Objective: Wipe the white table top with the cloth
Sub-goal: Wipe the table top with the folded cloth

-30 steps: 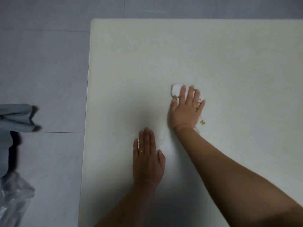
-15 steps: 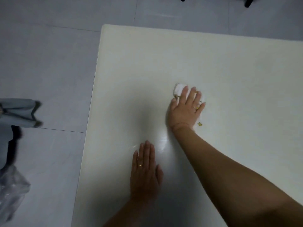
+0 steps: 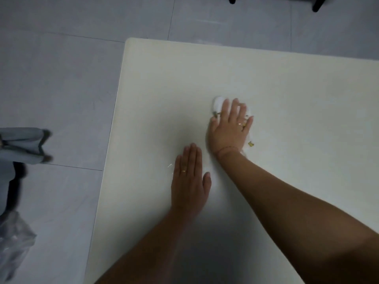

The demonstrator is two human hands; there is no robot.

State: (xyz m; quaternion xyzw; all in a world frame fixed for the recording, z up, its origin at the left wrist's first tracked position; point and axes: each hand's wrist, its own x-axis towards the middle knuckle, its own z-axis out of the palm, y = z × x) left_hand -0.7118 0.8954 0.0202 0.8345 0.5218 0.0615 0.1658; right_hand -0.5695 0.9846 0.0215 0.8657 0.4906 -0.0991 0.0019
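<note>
Right hand [image 3: 229, 128] is spread flat with the palm pressing down on the small crumpled white cloth with little yellow prints [image 3: 217, 102], so the grip is wide apart and pinning it rather than clamped round it; cloth pokes out past the fingertips and beside the wrist. Left hand [image 3: 189, 177] lies flat too, fingers together, empty, on the smooth white rectangular counter [image 3: 287, 95] just beside and nearer than the right wrist.

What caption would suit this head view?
Right hand presses a white cloth flat on the table; left hand rests beside it.
</note>
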